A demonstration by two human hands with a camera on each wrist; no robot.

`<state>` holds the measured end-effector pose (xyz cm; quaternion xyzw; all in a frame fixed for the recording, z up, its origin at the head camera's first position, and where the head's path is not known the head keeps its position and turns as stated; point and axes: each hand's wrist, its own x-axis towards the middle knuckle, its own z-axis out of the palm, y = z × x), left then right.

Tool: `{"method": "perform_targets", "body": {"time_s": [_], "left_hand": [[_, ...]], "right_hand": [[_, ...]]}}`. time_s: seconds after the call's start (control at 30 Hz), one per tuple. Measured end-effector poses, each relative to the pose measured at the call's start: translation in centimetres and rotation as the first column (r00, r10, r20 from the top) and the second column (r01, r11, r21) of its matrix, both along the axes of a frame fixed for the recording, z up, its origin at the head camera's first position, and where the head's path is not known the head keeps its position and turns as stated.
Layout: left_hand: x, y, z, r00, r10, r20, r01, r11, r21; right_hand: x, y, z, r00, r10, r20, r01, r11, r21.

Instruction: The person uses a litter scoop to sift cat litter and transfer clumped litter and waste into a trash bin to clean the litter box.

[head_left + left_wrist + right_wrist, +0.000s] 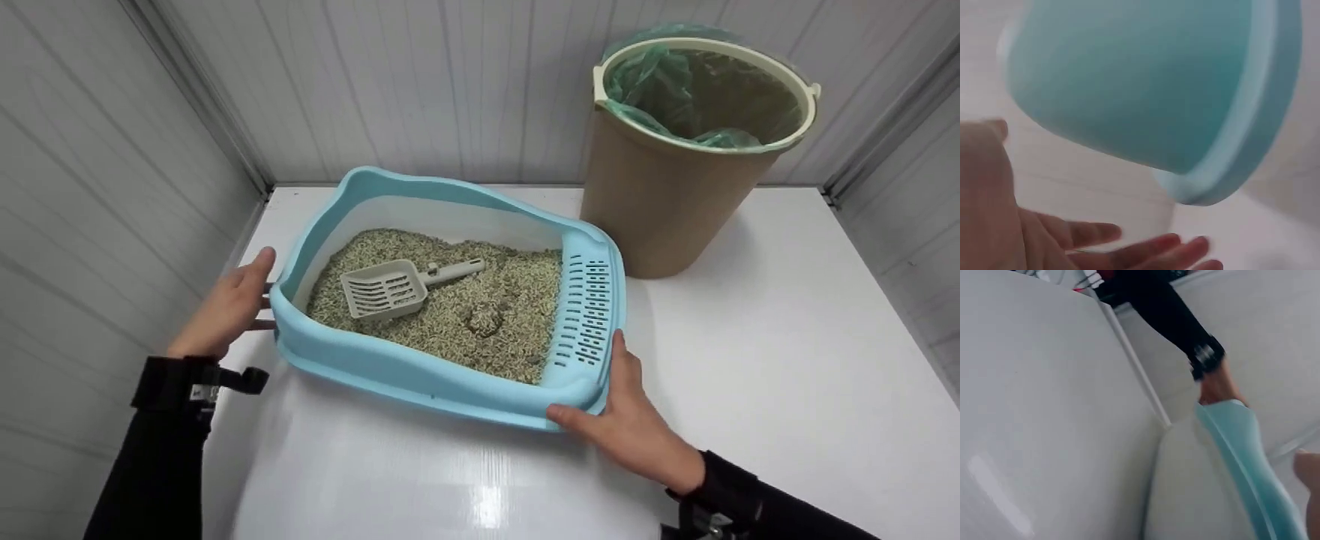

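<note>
A: What are the hands doing?

B: The right hand [634, 427] holds the near right corner of the blue litter tray [420, 375], thumb up against the slotted end, fingers along the rim; its grip is on the tray. The left hand [225, 307] is at the tray's left end, fingers fairly straight and relaxed; in the left wrist view they lie spread below the tray [1151, 84], and I can't tell whether they touch it.

A: So which step is this?

B: I'd judge it the settling or shifting of the tray on the white bench [750, 375]; a next move would want both hands firm on opposite ends, keeping it level so the litter [510, 300] stays in.

A: And around it?

B: A grey scoop [390, 289] lies on the litter, handle pointing right; a tan bin [675, 187] with a green liner stands just beyond the tray's right end.
</note>
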<state>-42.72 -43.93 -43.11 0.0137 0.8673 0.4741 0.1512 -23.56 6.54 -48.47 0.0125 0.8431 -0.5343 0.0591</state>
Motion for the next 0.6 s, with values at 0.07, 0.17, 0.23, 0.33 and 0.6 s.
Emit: {"method": "perform_targets", "body": {"time_s": [0.07,0.17,0.23,0.33,0.6], "left_hand": [[-0.8,0.4,-0.3,0.999,-0.033,0.023,0.032,0.999,0.035],[-0.3,0.5,-0.5,0.997,-0.046,0.061,0.042,0.997,0.060],[0.7,0.4,-0.3,0.995,-0.043,0.090,0.037,0.997,0.068],[2.5,0.4,0.3,0.983,-0.084,0.164,0.069,0.993,0.096],[4.0,-0.8,1.6,0.961,-0.165,0.221,0.185,0.980,-0.072]], "right_hand": [[-0.4,-0.1,-0.6,0.999,-0.029,-0.025,0.028,0.999,-0.015],[-2.1,1.1,-1.5,0.997,-0.029,-0.074,0.027,0.999,-0.016],[-3.8,2.4,-2.0,0.994,-0.024,-0.110,0.020,0.999,-0.032],[-6.6,3.7,-2.3,0.990,-0.055,-0.129,0.046,0.997,-0.067],[-7.4,0.0,-2.0,0.995,-0.073,-0.068,0.067,0.995,-0.079]]}}
